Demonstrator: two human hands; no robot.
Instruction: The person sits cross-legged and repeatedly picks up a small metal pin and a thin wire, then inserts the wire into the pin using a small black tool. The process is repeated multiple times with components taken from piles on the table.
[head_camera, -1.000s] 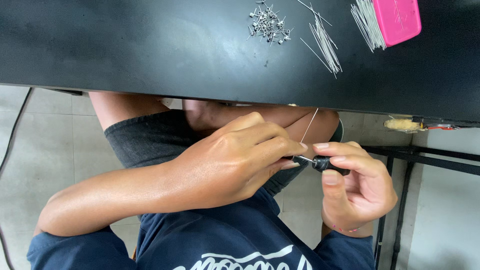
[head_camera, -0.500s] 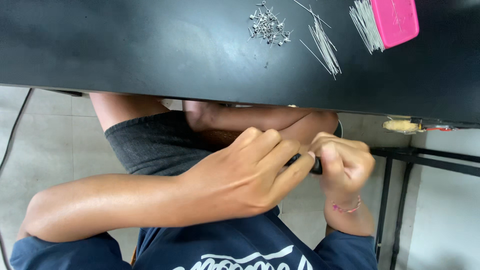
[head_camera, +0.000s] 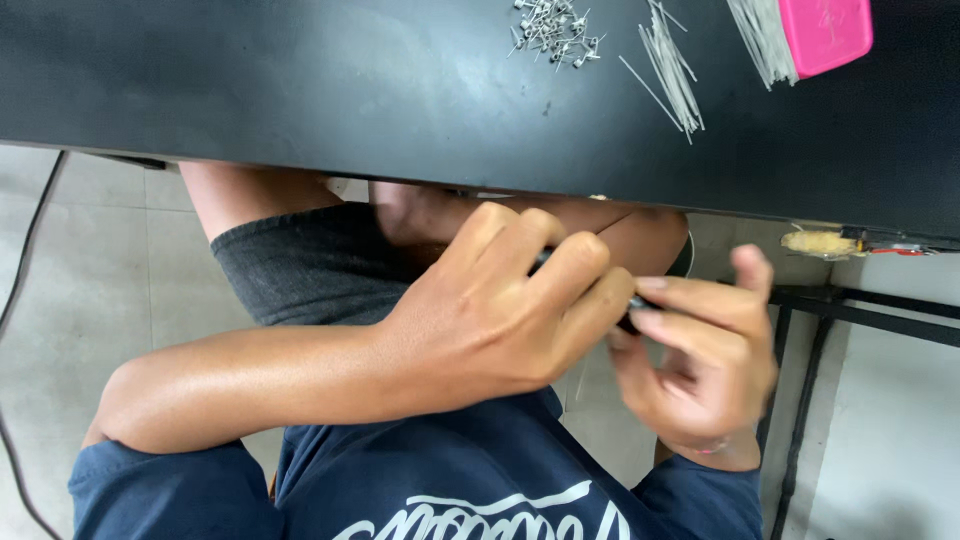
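Both our hands meet just below the near edge of the black table (head_camera: 300, 90), over our lap. Left hand (head_camera: 500, 310) is curled into a loose fist, fingers (head_camera: 580, 265) folded tight around a small dark tool (head_camera: 632, 305); only its tip shows past the fingertips, the rest is hidden in the fist. Right hand (head_camera: 710, 360) has thumb and index pinched narrow on that same tip, other fingers half spread, one sticking up. We can't tell what the tool is, too little visible. A thin pale wire (head_camera: 580, 375) hangs down just under the left fingertips, blurry.

Beyond the fingers, up on the table: a heap of small metal pins (head_camera: 555, 30), a bundle of thin wire lengths (head_camera: 672, 70) just beside it, another bundle (head_camera: 765, 40) partly under a pink box (head_camera: 825, 35). All well apart from both hands.
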